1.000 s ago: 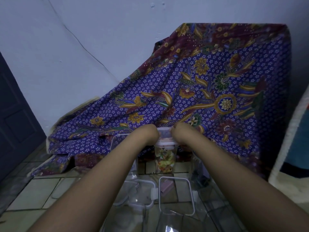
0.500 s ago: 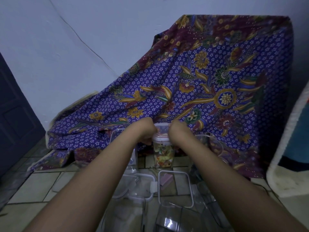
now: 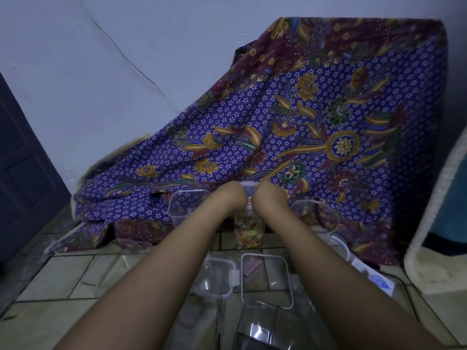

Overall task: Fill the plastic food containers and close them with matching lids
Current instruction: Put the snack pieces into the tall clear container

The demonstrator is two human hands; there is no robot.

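A tall clear container (image 3: 249,232) holding yellow and red food pieces stands on the tiled floor at centre. Its lid (image 3: 249,186) sits on top, mostly hidden by my hands. My left hand (image 3: 231,195) grips the lid's left side and my right hand (image 3: 269,197) grips its right side, fingers curled down over the edges. An empty square container (image 3: 187,205) stands just left of it. A round empty container (image 3: 316,215) stands to the right.
A loose rectangular lid (image 3: 266,279) and a smaller clip lid (image 3: 217,279) lie on the floor nearer me, with more clear containers (image 3: 265,329) at the bottom edge. A purple batik cloth (image 3: 303,117) drapes behind. A dark door (image 3: 22,168) is left, a mat (image 3: 434,223) right.
Both hands have stayed on the lid of the filled container, closing in slightly toward each other. The camera view has shifted a little.
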